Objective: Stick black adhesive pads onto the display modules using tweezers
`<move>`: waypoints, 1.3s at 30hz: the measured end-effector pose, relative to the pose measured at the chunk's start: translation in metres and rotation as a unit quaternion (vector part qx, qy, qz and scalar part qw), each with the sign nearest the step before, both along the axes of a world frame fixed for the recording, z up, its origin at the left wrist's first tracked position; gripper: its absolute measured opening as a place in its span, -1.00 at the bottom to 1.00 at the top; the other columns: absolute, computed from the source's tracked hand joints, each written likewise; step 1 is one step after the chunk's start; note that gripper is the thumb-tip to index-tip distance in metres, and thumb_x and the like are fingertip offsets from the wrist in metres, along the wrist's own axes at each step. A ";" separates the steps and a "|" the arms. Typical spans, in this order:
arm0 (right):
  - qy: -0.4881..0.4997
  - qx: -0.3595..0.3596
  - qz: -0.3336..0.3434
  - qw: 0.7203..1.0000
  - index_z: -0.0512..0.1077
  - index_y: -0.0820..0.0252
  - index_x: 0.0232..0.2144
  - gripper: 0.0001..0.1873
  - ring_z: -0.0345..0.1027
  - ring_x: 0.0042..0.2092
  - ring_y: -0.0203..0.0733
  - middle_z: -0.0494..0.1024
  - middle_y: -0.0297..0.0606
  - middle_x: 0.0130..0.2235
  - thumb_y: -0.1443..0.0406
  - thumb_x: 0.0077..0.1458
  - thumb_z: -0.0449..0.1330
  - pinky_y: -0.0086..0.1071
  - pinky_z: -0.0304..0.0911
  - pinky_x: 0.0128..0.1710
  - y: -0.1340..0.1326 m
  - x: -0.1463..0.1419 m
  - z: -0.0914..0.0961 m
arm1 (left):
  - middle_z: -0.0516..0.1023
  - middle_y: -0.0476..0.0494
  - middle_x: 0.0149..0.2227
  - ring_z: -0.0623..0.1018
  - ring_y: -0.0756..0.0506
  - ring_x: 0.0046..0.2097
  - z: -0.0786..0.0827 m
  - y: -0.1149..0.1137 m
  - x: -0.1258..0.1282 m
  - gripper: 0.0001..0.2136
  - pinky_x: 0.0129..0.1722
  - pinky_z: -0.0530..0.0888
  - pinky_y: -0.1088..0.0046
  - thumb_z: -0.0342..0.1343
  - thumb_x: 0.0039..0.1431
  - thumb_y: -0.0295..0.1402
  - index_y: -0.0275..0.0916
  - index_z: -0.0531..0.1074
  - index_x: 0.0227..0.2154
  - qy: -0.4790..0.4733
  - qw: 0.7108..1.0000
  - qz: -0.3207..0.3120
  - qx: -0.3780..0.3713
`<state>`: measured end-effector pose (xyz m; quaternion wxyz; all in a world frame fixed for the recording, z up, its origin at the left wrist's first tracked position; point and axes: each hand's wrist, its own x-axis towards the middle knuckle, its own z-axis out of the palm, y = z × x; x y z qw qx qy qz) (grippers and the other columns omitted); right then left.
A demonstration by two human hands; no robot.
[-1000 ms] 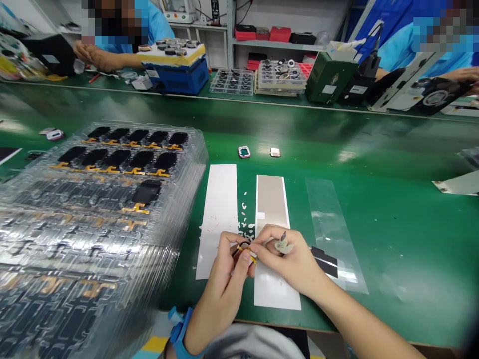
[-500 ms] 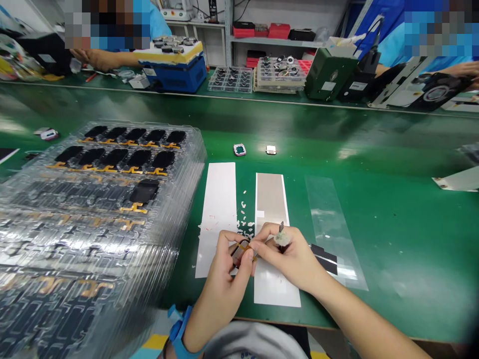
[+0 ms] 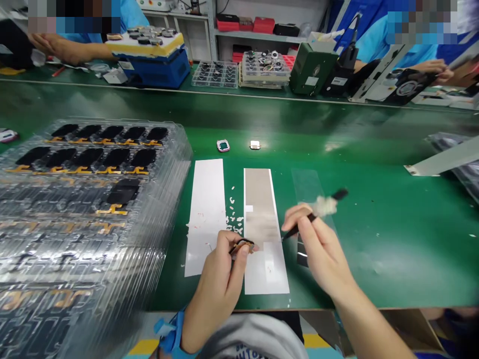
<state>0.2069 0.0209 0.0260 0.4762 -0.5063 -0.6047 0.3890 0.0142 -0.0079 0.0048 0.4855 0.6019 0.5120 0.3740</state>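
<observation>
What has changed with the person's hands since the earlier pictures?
The right hand has let go of the small dark part with the orange flex cable and moved away to the right, holding a black-handled tool with a white wrap. The left hand still holds the part. The stack of clear trays and the white strip stayed as they were.

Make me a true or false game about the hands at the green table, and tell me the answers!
The left hand pinches a small black-and-orange part. True.
The right hand holds a dark tool with a white fluffy tuft. True.
The two hands are touching. False: there is a gap between them.
The clear trays hold only round parts. False: the clear trays hold black screens with orange ribbon tails.
Small white bits lie between the white strip and the silver strip. True.
</observation>
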 end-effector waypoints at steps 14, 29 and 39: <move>0.054 -0.073 -0.127 0.988 0.49 0.19 -0.43 -0.70 0.59 -0.32 -0.18 0.54 -0.18 -0.28 0.09 0.19 0.26 -0.39 0.53 -0.30 -0.034 -0.016 -0.043 | 0.57 -0.21 -0.13 0.62 -0.20 -0.17 -0.001 0.009 0.007 -0.91 -0.26 0.45 0.31 -0.19 0.47 -0.33 -0.12 0.19 -0.18 0.121 0.990 -0.060 0.030; 0.075 -0.090 -0.140 0.983 0.56 0.19 -0.41 -0.75 0.60 -0.30 -0.15 0.55 -0.17 -0.27 0.12 0.16 0.30 -0.37 0.54 -0.26 -0.035 -0.016 -0.043 | 0.59 -0.23 -0.13 0.64 -0.20 -0.18 -0.002 0.009 0.006 -0.92 -0.28 0.46 0.30 -0.19 0.47 -0.33 -0.12 0.16 -0.19 0.127 0.990 -0.053 0.029; 0.079 -0.053 -0.130 0.987 0.59 0.18 -0.40 -0.81 0.59 -0.33 -0.17 0.55 -0.21 -0.33 0.18 0.15 0.31 -0.38 0.54 -0.29 -0.040 -0.015 -0.042 | 0.58 -0.14 -0.20 0.63 -0.21 -0.20 0.000 0.010 0.007 -0.92 -0.29 0.46 0.29 -0.19 0.46 -0.32 -0.10 0.16 -0.20 0.132 0.990 -0.053 0.003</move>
